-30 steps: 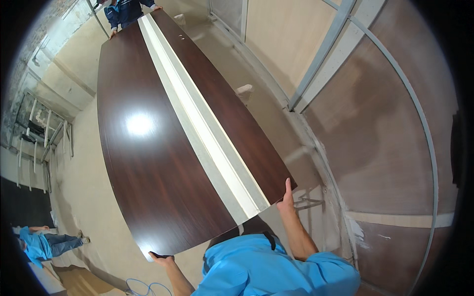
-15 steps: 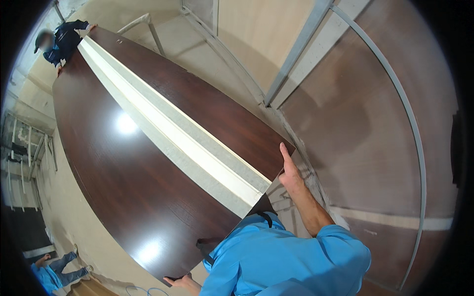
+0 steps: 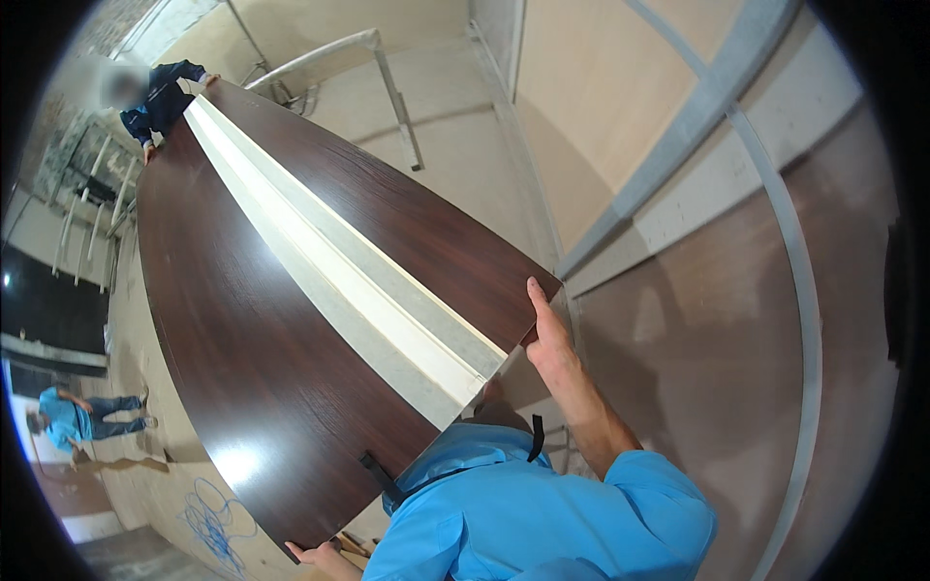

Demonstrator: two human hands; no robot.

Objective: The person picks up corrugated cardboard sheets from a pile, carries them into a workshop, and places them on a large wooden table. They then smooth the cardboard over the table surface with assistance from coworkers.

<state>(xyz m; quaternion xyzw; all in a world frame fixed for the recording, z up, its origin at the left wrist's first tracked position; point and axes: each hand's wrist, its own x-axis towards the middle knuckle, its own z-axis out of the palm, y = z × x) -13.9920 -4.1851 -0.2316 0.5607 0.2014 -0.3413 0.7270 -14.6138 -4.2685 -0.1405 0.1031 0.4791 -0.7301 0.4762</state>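
Note:
A long dark brown wood-grain panel [image 3: 281, 358] stretches from my waist toward the far upper left, with a pale grey and white channel strip [image 3: 329, 257] running along its length. My right hand [image 3: 552, 339] grips its near right corner, thumb on top and the other fingers mostly hidden by the edge. At the near left corner my left hand [image 3: 315, 555] holds the panel's edge, its fingers partly out of sight. A co-worker in dark clothing [image 3: 165, 102] has both hands on the far end.
A beige wall panel [image 3: 581, 126] and grey metal framing [image 3: 688, 121] stand close on the right. Behind the panel is a white metal rail frame [image 3: 392, 97]. A coiled blue hose [image 3: 215, 523] lies on the floor at left, near another person in blue [image 3: 68, 416].
My view has turned, so the panel's near end sits slightly further left and its far end further right. More of the blue hose and the person at left shows. Both hands keep their grip.

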